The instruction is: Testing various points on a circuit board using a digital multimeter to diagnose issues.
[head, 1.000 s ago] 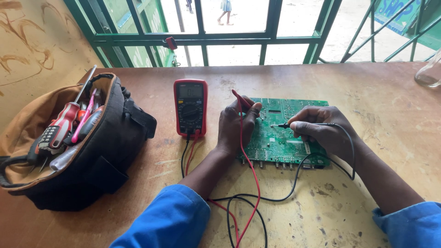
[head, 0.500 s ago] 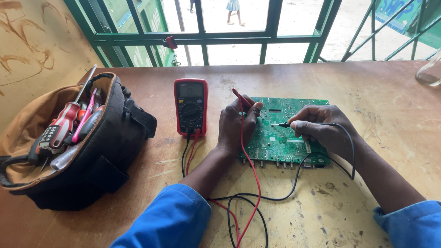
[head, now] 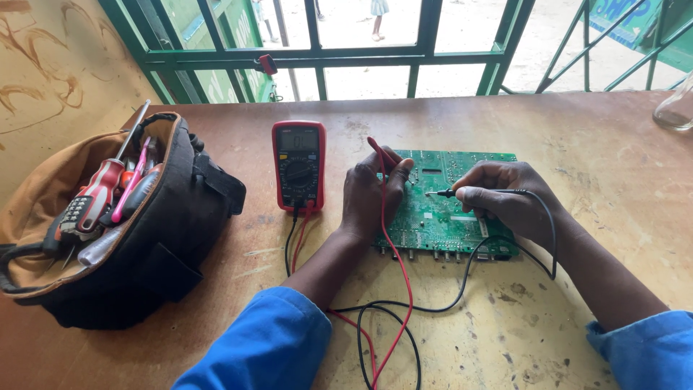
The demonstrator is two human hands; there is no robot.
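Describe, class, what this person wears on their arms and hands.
Both arms wear bright blue long sleeves, pushed up so the forearms show: the left sleeve bunches near the elbow, the right sleeve shows at the frame's corner. The left hand and right hand are bare, with no gloves, rings or watch visible.

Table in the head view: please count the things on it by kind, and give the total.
Multimeter: 1
Probes, red in left hand, black in right hand: 2
Green circuit board: 1
Tool bag: 1
Glass vessel, cut off at the edge: 1
Total: 6
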